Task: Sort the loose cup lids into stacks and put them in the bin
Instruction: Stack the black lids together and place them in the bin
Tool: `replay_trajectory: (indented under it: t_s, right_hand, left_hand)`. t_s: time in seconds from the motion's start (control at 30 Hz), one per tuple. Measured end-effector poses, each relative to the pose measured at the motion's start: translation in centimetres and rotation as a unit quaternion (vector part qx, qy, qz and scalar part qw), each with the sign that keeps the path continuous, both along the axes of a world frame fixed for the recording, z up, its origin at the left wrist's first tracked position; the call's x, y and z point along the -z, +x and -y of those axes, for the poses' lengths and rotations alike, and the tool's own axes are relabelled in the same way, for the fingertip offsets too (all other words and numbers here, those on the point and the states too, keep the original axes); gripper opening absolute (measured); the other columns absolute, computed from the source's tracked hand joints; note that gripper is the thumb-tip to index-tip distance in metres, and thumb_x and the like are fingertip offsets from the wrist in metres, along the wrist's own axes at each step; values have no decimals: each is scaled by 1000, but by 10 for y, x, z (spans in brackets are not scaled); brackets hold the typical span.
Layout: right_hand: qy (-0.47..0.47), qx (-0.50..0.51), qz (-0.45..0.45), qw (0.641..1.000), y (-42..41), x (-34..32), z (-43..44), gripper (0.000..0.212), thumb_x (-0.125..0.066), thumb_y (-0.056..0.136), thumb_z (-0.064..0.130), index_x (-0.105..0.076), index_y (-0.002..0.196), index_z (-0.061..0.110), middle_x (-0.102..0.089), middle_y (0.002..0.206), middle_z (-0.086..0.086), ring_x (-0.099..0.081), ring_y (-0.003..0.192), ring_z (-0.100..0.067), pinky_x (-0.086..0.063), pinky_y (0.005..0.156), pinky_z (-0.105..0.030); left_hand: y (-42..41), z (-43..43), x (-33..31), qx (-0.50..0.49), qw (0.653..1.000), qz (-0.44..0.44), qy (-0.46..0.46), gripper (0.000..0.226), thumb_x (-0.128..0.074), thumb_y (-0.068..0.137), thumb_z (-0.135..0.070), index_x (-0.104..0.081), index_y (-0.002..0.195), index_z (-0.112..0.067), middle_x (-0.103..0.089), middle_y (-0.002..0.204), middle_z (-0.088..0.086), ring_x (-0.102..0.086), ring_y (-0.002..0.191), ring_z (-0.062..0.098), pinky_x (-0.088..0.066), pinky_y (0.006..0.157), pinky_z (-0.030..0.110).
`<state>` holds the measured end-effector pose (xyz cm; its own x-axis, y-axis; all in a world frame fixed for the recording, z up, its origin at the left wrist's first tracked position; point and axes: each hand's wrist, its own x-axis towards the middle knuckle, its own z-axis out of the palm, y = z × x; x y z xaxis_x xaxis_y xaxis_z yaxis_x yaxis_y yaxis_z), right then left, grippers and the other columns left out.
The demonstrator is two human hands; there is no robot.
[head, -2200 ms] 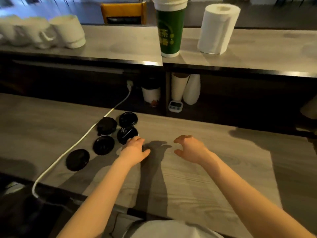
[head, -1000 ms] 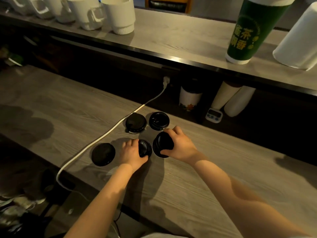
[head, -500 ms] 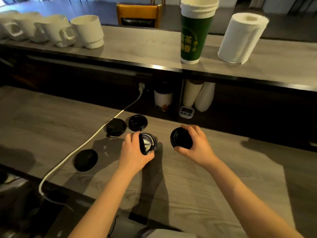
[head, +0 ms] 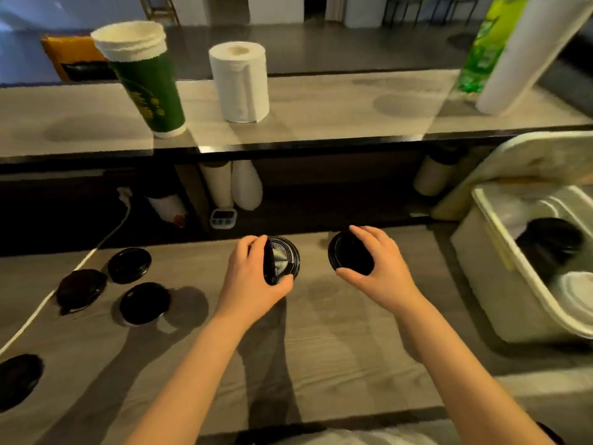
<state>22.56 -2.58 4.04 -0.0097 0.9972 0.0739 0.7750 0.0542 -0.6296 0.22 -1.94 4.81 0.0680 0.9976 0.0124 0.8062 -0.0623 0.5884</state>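
The grey wood-grain bench carries everything. At its right end sits a white bin, open, with a dark stack of lids lying inside it. On the raised shelf behind stand a green cup and a paper towel roll.

The left hand grips a black lid on edge, thumb below its rim and fingers curled over the top, its shiny underside facing right. The right hand holds a second lid the same way, pinched between thumb and fingers, clear of the bench and apart from the first.

Four loose lids lie flat on the bench to the left, beside a white cable.
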Motion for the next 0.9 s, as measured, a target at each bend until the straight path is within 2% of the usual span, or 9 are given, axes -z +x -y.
replay_trajectory:
  t_s: [0.2,0.33,0.47,0.63,0.7,0.77,0.9]
  right_hand:
    - [27,87,2,996,92,-9,25,77,-70,79,43,-33,144,25,-35,144,6,-30,134,-16,-30,111,-34]
    - [57,133,-22,989,148,-16,42,73,-73,78,38,-39,140,22,-41,139,6,-37,130,-13,-35,109,-34]
    - [79,189,-64,977,201,-16,53,70,-76,76,31,-44,136,19,-39,133,4,-39,124,-11,-33,103,-25]
    - [63,235,-79,967,263,-14,57,70,-75,78,27,-41,139,19,-36,134,3,-36,116,-3,-28,95,-17]
    - [51,252,-80,963,284,-13,54,68,-74,79,28,-40,138,21,-36,137,2,-37,123,-11,-29,97,-21]
    - [32,269,-35,962,306,-11,47,67,-73,80,31,-40,138,21,-38,139,1,-36,129,-17,-29,101,-26]
    - [8,265,35,964,345,-3,20,69,-72,79,35,-41,137,15,-43,138,-5,-39,128,-24,-35,104,-36]
  left_hand:
    - [91,-12,-13,99,995,-4,20,78,-69,80,-34,-29,144,-13,-29,144,1,-27,133,18,-25,109,29]
    - [152,-19,-17,155,988,-2,28,77,-69,80,-37,-31,143,-15,-32,143,0,-30,131,18,-28,107,29]
    - [216,-22,-19,216,975,-9,45,78,-68,79,-41,-30,143,-17,-32,142,-2,-30,131,17,-28,106,28]
    - [289,-25,-17,276,960,-15,40,78,-66,79,-44,-30,142,-18,-33,142,-3,-31,129,16,-30,105,28]
    - [310,-29,-16,286,957,-24,26,77,-66,79,-44,-31,142,-17,-34,142,-2,-32,129,18,-32,105,31]
    - [328,-34,-15,289,957,-26,21,76,-66,79,-44,-32,141,-18,-36,141,-2,-33,128,19,-33,104,33]
    - [348,-45,-17,290,956,-29,30,74,-66,78,-44,-34,139,-17,-37,140,-1,-35,127,20,-35,102,33]
